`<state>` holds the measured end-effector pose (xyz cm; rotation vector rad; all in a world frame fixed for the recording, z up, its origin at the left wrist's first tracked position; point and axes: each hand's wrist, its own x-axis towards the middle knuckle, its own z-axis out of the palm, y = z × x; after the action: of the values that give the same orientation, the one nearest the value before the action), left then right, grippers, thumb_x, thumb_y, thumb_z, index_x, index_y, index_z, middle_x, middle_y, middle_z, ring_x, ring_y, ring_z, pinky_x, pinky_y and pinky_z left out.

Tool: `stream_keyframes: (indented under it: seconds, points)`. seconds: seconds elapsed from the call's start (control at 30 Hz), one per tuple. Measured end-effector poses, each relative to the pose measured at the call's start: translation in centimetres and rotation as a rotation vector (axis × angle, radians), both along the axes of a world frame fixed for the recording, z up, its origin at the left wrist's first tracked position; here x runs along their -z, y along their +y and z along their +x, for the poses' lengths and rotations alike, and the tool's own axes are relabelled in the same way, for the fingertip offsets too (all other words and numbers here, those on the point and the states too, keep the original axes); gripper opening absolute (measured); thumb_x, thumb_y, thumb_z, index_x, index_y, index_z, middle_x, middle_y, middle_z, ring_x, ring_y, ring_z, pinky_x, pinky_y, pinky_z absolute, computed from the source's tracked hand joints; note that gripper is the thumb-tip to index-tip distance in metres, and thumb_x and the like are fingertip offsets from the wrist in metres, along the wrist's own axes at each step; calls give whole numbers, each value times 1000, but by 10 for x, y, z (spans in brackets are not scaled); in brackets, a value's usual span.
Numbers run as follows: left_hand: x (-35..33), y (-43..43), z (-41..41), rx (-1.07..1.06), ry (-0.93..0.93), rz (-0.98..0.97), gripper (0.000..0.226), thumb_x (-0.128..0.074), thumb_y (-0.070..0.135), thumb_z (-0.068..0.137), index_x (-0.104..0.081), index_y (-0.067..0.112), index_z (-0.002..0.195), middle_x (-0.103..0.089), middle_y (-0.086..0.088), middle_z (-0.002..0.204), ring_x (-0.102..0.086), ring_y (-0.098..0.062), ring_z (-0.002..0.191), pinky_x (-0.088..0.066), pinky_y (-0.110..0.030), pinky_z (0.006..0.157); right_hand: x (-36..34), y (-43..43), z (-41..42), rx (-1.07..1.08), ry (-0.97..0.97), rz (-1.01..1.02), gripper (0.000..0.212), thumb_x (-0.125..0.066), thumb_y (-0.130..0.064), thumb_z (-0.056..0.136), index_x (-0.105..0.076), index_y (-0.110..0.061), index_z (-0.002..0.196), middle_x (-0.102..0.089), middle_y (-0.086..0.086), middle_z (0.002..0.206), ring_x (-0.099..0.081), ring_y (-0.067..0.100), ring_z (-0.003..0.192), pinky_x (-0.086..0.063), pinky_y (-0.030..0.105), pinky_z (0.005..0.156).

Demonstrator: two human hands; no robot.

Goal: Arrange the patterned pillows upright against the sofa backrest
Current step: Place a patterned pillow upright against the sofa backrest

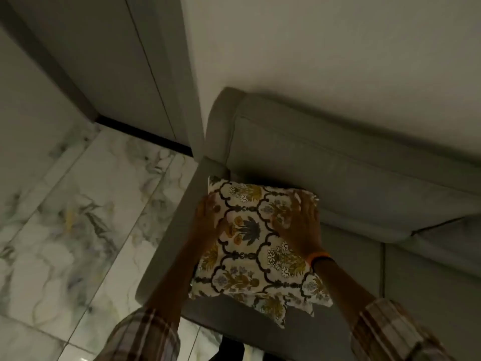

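Sleeves: your plaid cuffs (385, 332) sit closest to the lens, both forearms reaching forward to the patterned pillow (253, 246).
Pillow: it lies at the sofa's armrest end, its far edge just in front of the backrest (338, 162), its near corner past the seat's front edge.
Edges: the armrest (169, 246) runs along the pillow's left side; beyond it is marble floor (78, 217).
Open room: bare seat cushion (429, 277) stretches away from the pillow's right side.
Left hand: your left hand (208, 217) clasps the pillow's left edge, fingers wrapped onto the fabric.
Right hand: your right hand (302, 222) presses on the pillow's far right corner, fingers spread on the cover, an orange band (318, 256) at the wrist.
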<state>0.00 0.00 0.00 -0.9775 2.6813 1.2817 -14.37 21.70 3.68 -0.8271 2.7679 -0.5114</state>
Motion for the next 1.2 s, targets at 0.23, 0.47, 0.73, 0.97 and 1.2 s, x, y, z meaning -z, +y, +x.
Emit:
stream_keyframes:
  seconds: [0.23, 0.47, 0.73, 0.97, 1.2]
  points:
    - [29, 30, -15, -396, 41, 445, 78, -67, 35, 92, -25, 14, 154, -33, -11, 159, -35, -29, 145, -32, -36, 115, 50, 68, -6, 690, -867, -502, 51, -64, -56, 96, -48, -35, 141, -49, 4, 153, -57, 24, 131, -50, 45, 108]
    - [-13, 62, -30, -489, 231, 465, 97, -82, 57, 66, -44, 17, 146, -53, -6, 147, -51, -18, 133, -48, -34, 109, 24, 112, 4, 602, -976, -843, 48, -62, -33, 103, -56, -22, 149, -67, 8, 145, -68, 28, 129, -55, 49, 104]
    - [-51, 206, -96, -155, 288, 518, 98, -90, 23, 65, -37, 12, 146, -48, -1, 142, -48, -12, 127, -46, -2, 90, -23, 276, -16, 674, -721, -887, 63, -75, -32, 93, -51, -23, 151, -79, -7, 121, -76, 16, 111, -64, 33, 84]
    - [-10, 366, -183, 95, 87, 464, 102, -92, 34, 64, -33, 21, 147, -43, 2, 146, -41, -17, 138, -36, -36, 116, 17, 459, -103, 692, -526, -720, 106, -96, -22, 64, -35, -19, 150, -60, -16, 136, -66, -5, 116, -62, 23, 92]
    - [65, 466, -259, 145, 95, 331, 112, -87, 23, 67, -18, -3, 151, -29, -10, 155, -24, -13, 137, -19, -8, 115, 136, 555, -194, 555, -459, -675, 102, -92, 7, 67, -37, -4, 152, -56, 5, 146, -60, -13, 123, -57, 26, 103]
